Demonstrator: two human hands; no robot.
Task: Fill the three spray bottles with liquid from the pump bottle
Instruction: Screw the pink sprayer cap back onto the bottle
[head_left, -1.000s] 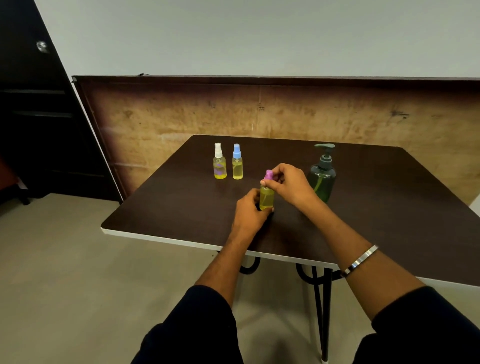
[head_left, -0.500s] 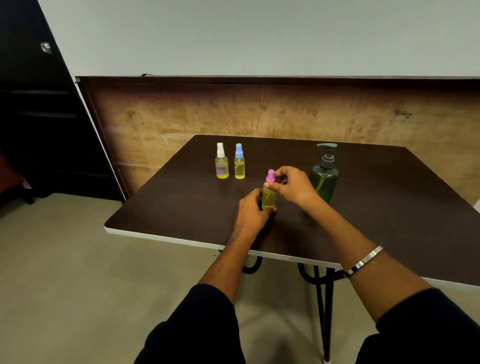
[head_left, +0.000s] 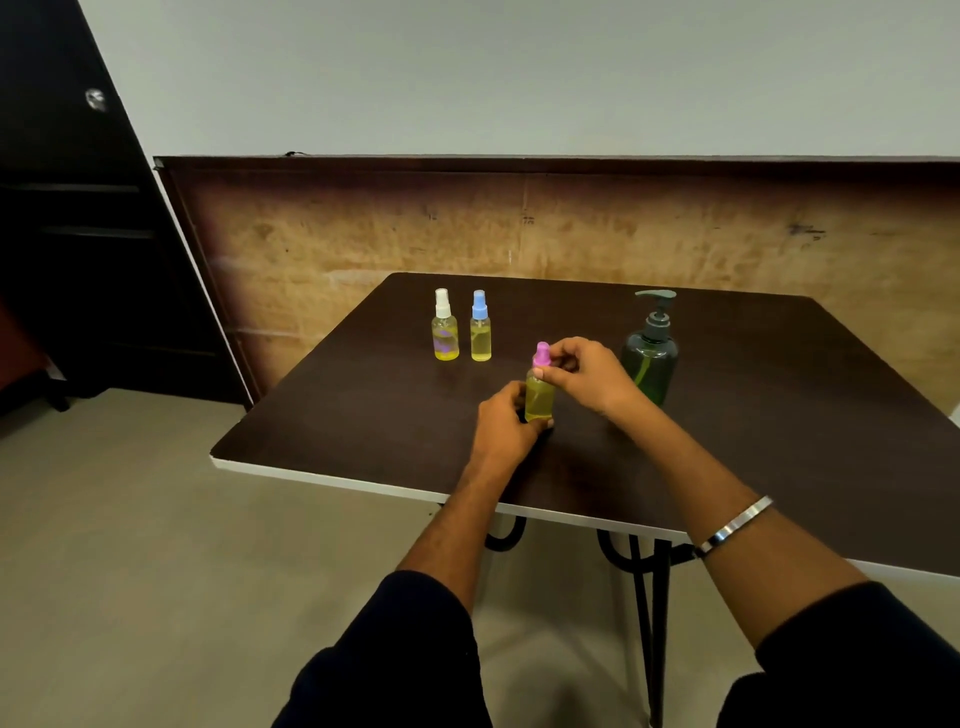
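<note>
A small spray bottle with a pink cap (head_left: 539, 392) stands upright near the middle of the dark table (head_left: 363, 405), holding yellow liquid. My left hand (head_left: 506, 423) grips its lower body. My right hand (head_left: 582, 371) pinches the pink cap at the top. Two more spray bottles stand side by side farther back on the left: one with a white cap (head_left: 444, 328) and one with a blue cap (head_left: 480, 328), both with yellow liquid. The dark green pump bottle (head_left: 652, 353) stands just right of my right hand.
The table's white front edge (head_left: 332, 480) runs diagonally below my hands, with black metal legs (head_left: 649, 613) under it. A brown wooden panel (head_left: 571, 228) lines the wall behind. A dark cabinet (head_left: 78, 234) stands at the left. The floor is grey.
My right fingers have shifted slightly on the pink cap. The bottle and my left hand stay where they were; the view has drifted a little.
</note>
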